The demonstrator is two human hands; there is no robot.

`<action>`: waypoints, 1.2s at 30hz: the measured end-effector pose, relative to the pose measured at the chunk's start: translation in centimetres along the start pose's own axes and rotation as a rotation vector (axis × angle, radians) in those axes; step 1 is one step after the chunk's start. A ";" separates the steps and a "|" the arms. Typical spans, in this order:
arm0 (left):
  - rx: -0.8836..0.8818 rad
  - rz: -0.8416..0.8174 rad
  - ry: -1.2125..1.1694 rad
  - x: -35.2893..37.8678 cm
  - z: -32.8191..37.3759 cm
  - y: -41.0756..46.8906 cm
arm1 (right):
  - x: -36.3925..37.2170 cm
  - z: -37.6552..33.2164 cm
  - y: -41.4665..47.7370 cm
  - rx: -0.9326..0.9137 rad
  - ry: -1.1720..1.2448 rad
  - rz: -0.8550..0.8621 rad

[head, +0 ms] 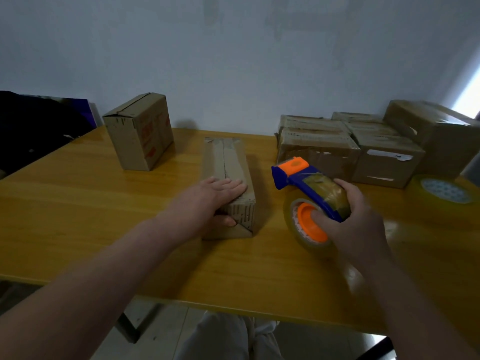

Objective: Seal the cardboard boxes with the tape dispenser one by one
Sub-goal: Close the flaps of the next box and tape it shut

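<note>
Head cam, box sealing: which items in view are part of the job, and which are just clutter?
In the job:
long box, pressed by the left hand
tape dispenser, gripped by the right hand
upright box, back left
taped-looking boxes, back right

Lying about:
spare tape roll, right edge
dark bundle, far left

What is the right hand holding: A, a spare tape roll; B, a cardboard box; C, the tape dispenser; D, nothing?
C: the right hand grips the blue and orange tape dispenser, beside the long cardboard box.
</note>
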State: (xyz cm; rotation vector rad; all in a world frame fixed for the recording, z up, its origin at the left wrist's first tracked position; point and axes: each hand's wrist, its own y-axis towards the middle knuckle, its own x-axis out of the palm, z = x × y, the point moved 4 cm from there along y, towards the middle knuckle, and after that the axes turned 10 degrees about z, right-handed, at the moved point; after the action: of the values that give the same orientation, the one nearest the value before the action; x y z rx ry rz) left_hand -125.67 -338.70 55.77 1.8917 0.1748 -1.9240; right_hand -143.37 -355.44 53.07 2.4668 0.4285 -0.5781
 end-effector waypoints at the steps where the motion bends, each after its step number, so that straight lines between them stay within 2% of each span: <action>1: 0.008 -0.020 -0.011 -0.2 0.1 0.0 | -0.2 0.1 0.0 0.012 0.001 -0.016; 5: 0.017 -0.076 -0.047 -0.3 -0.2 -0.5 | -1.1 0.3 0.3 0.036 -0.044 -0.099; 8: -0.019 -0.059 -0.112 -0.1 -0.5 -1.0 | -1.7 0.4 0.6 0.056 -0.102 -0.163; 11: 0.010 -0.024 -0.072 0.0 0.1 -1.4 | -2.0 1.2 0.5 0.141 0.013 -0.208; 13: 0.009 0.059 -0.128 -0.2 0.7 -1.5 | -2.2 1.7 0.0 0.184 0.136 -0.206; 17: -0.209 0.319 -0.490 -1.4 1.0 -1.8 | -2.7 1.8 -1.2 0.168 0.275 -0.150; 19: -0.321 0.362 -0.676 -1.8 1.5 -1.6 | -2.7 1.4 -1.6 0.139 0.302 -0.142; 23: -0.553 0.156 -1.245 -1.9 3.5 -1.2 | -2.5 -0.1 -2.2 0.059 0.328 -0.165; 26: -0.708 0.049 -1.504 -1.9 3.9 -1.0 | -2.4 -0.9 -2.6 0.012 0.349 -0.183; 29: -0.713 0.075 -1.520 -1.9 3.6 -1.1 | -2.3 -1.6 -2.9 -0.051 0.345 -0.215; 32: -0.680 0.184 -1.365 -1.9 2.6 -1.3 | -2.3 -2.2 -2.9 -0.087 0.319 -0.244; 36: -0.688 0.228 -1.240 -1.9 0.8 -1.8 | -2.7 -3.7 -2.5 -0.100 0.297 -0.403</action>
State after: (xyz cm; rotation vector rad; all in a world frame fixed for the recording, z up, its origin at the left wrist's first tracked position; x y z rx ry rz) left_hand -127.17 -337.02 57.31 0.1410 0.1743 -2.1124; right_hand -145.58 -351.68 56.03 2.3855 1.0621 -0.3311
